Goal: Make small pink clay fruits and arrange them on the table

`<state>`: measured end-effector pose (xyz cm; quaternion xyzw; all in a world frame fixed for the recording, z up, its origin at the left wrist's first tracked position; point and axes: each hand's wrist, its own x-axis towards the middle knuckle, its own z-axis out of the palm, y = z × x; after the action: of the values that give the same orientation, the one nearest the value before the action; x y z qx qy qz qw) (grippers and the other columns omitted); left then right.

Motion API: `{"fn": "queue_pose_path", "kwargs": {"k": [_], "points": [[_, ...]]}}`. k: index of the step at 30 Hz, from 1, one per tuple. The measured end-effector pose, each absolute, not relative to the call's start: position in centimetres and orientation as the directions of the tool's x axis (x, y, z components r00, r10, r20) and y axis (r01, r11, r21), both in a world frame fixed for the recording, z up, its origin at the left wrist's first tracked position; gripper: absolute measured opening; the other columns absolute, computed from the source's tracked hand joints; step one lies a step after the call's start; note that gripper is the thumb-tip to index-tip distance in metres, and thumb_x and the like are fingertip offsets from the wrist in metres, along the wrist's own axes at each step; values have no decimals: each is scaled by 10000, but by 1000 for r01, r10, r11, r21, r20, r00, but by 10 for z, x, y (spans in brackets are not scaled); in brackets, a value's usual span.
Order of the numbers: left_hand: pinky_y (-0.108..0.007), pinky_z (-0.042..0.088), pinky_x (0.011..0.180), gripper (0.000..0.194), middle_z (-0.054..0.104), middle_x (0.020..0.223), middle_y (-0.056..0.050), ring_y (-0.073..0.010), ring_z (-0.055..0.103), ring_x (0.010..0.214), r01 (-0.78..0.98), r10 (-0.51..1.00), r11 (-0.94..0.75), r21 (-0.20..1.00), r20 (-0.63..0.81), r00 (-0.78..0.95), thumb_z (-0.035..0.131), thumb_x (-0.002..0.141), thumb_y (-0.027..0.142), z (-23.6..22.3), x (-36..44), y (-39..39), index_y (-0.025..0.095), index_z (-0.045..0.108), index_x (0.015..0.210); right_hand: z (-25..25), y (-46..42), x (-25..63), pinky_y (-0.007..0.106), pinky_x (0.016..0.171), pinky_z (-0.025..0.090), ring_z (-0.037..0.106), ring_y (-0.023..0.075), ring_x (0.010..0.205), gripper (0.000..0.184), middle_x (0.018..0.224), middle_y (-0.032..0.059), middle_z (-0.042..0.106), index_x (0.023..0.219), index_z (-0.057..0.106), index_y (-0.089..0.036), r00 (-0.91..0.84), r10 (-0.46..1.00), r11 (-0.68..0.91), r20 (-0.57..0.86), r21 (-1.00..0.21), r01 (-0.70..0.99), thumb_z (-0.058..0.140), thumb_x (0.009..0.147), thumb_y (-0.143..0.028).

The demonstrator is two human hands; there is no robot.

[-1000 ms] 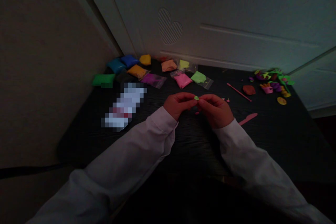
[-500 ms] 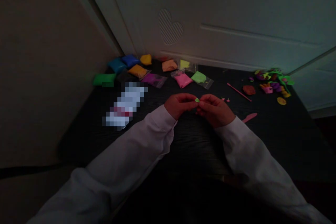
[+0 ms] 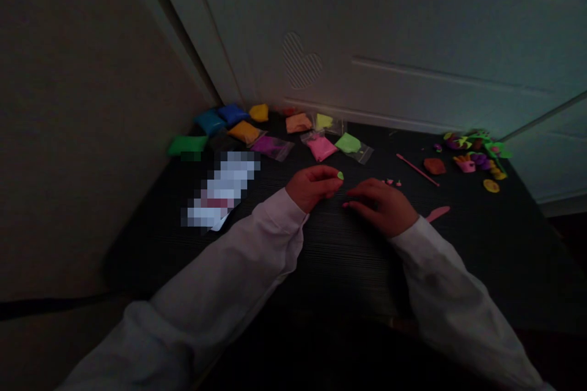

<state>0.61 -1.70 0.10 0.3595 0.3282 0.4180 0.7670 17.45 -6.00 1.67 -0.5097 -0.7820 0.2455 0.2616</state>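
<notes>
Between thumb and forefinger, my left hand point(image 3: 314, 188) pinches a small flat bit of light green clay point(image 3: 340, 176). To its right, my right hand point(image 3: 385, 204) is low over the dark table, thumb and forefinger a little apart. A tiny pink clay piece point(image 3: 345, 204) is at the thumb's tip; whether the thumb touches it I cannot tell. Just behind the right hand lie several tiny pink pieces point(image 3: 389, 182). A pink plastic modelling knife point(image 3: 438, 214) sticks out beside the right wrist.
Bags of coloured clay, among them a pink one point(image 3: 321, 148) and a light green one point(image 3: 349, 143), line the back. A blurred-out phone-like object point(image 3: 224, 189) lies left. Right of centre are a pink stick tool point(image 3: 417, 170), a reddish-brown lump point(image 3: 434, 165) and finished clay figures point(image 3: 480, 162).
My right hand has come away from the green clay, moving right and toward me, its fingers parting. The green clay stays in my left hand. The view has tilted slightly.
</notes>
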Motion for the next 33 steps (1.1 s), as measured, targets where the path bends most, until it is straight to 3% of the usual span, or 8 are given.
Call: {"fn": "queue_pose_path", "kwargs": {"k": [3,6,10,13,15,20,33], "points": [[-196,336,468,268,562,549,37,-48,476,468,-407,878,402,820,-219,425,711,458,177,1,6,-16,123,552,667,7,-59,173,326,693,450,542,154,755,229,890,72,574,928,619,-190,-444,886,440,138,-556,705,540,716,-229],[-198,337,472,272,557,544,40,-50,480,476,-410,881,398,821,-218,419,715,451,179,0,6,-16,123,551,661,3,-57,171,339,722,441,546,159,768,161,815,55,594,845,636,-196,-455,881,444,129,-561,699,526,729,-210],[-204,328,471,270,547,544,40,-47,465,469,-406,885,383,830,-204,419,717,454,186,-1,6,-17,123,553,660,16,-61,171,307,675,445,558,132,712,162,778,25,615,834,633,-200,-360,928,307,98,-749,587,546,726,-284],[-207,321,473,261,541,539,41,-50,461,475,-399,882,380,834,-198,428,716,464,193,1,6,-18,127,558,661,26,-65,171,290,690,461,581,122,739,183,813,14,638,838,628,-204,-286,957,135,37,-934,331,591,691,-307],[-209,316,476,256,541,540,41,-49,454,475,-399,878,377,836,-185,442,717,466,200,2,6,-21,130,562,657,27,-67,170,278,684,473,592,112,716,170,779,1,648,821,628,-211,-238,971,38,1,-988,150,620,668,-285],[-213,312,487,234,542,530,42,-47,442,475,-365,868,352,862,-155,472,714,481,216,5,6,-27,138,579,656,22,-67,167,241,647,485,591,85,655,137,713,-25,645,788,629,-228,-186,982,-35,-11,-991,-128,645,651,-226],[-209,309,494,214,550,532,38,-51,449,483,-341,859,353,871,-157,487,698,501,214,4,8,-30,141,581,663,22,-68,159,236,640,472,572,78,660,135,731,-37,628,779,628,-242,-101,995,-1,24,-972,-237,646,648,-218]]}}
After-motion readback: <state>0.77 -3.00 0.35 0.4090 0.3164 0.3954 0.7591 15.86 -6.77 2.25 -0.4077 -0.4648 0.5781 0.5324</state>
